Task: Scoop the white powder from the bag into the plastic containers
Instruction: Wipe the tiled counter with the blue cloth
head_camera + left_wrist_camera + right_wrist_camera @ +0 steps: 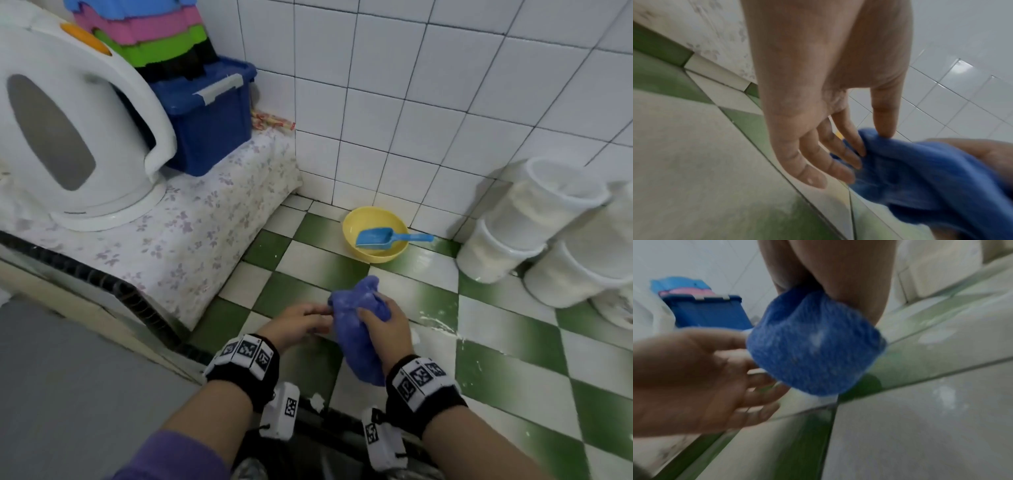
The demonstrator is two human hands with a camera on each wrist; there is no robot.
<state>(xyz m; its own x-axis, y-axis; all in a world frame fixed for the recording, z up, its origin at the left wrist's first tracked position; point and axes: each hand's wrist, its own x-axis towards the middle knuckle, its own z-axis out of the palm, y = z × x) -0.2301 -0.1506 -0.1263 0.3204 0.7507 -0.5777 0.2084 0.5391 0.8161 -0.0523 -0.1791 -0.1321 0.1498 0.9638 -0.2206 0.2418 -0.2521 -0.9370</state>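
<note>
My right hand [380, 317] grips a crumpled blue cloth [356, 332] low over the green and white tiled floor; the right wrist view shows the cloth [813, 350] bunched under that hand [849, 280], dusted with white. My left hand [322, 313] reaches in from the left, fingers straight, with thumb and fingertips [857, 162] touching the cloth's edge [920, 170]. A blue scoop [376, 237] lies in a yellow bowl [352, 219] by the wall. Stacked white plastic containers [548, 212] holding white powder stand at the right. No bag is in view.
A white kettle [68, 130] and a blue storage bin [212, 120] sit on a low cloth-covered ledge [205, 240] at the left. White powder streaks [442, 325] mark the floor to the right of my hands. Tiled walls close the corner behind the bowl.
</note>
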